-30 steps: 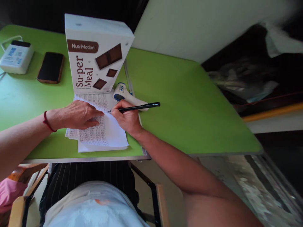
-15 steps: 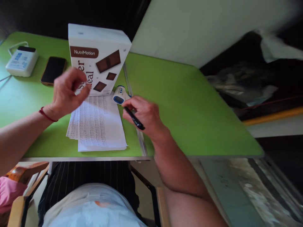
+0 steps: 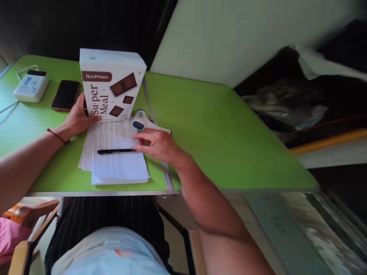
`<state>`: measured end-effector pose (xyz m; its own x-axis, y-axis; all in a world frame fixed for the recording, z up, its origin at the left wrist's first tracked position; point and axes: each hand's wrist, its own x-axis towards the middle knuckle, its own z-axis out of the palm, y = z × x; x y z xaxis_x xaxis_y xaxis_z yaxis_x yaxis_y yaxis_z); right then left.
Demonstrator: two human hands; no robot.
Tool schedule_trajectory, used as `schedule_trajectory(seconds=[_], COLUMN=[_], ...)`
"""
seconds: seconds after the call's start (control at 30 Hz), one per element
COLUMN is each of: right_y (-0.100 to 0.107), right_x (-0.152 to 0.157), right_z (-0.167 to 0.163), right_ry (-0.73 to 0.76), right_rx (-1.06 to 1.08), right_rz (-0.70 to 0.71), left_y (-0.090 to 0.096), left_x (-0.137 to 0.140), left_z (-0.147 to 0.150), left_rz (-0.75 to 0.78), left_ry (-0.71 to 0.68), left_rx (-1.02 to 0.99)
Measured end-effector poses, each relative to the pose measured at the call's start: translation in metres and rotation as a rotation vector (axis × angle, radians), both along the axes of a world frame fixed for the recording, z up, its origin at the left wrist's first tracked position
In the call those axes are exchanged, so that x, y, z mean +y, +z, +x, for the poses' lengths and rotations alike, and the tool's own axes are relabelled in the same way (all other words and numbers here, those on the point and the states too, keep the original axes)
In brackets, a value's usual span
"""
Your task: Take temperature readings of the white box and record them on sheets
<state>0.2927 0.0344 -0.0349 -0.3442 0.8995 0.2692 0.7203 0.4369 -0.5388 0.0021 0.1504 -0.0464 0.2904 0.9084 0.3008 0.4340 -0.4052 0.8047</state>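
At its lower left edge, a white NutriMotion box (image 3: 129,109) is gripped by my left hand (image 3: 78,117), thumb across the front and fingers round the side. The box stands upright behind a stack of written sheets (image 3: 114,170). Across those sheets lies a black pen (image 3: 116,151). My right hand (image 3: 157,144) hovers by the pen's right end with fingers apart; whether a fingertip still touches it I cannot tell. Just beyond that hand lies a white and blue infrared thermometer (image 3: 139,121), its handle partly hidden by my knuckles.
A black phone (image 3: 65,95) and a white device with a cord (image 3: 32,86) lie on the left of the green table (image 3: 218,133). A metal seam (image 3: 168,175) crosses the tabletop. Plastic bags (image 3: 289,101) are beyond its right edge.
My left hand has come down from in front of the box onto its lower left edge. The pen has left my right hand's grip and lies on the sheets. The view has shifted slightly.
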Motion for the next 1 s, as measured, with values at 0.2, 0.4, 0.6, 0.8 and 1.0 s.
schedule_trajectory(seconds=[0.2, 0.4, 0.6, 0.8, 1.0], right_y=[-0.029, -0.028, -0.001, -0.006, -0.012], right_x=[0.030, 0.036, 0.009, -0.009, -0.002], right_z=[0.016, 0.027, -0.006, -0.048, -0.050], right_ry=[-0.466, -0.520, -0.247, -0.087, -0.158], right_rx=[-0.122, 0.099, 0.826, 0.831, 0.865], right_rz=[0.194, 0.055, 0.009, -0.299, -0.333], left_y=[0.017, 0.027, 0.034, 0.031, 0.031], left_x=[-0.011, -0.019, -0.030, -0.033, -0.031], left_z=[0.006, 0.010, 0.012, 0.013, 0.011], left_rz=[-0.075, -0.181, -0.210, -0.187, -0.131], left_ry=[0.080, -0.005, -0.071, -0.144, -0.164], left_rx=[-0.055, -0.206, -0.197, -0.110, -0.016])
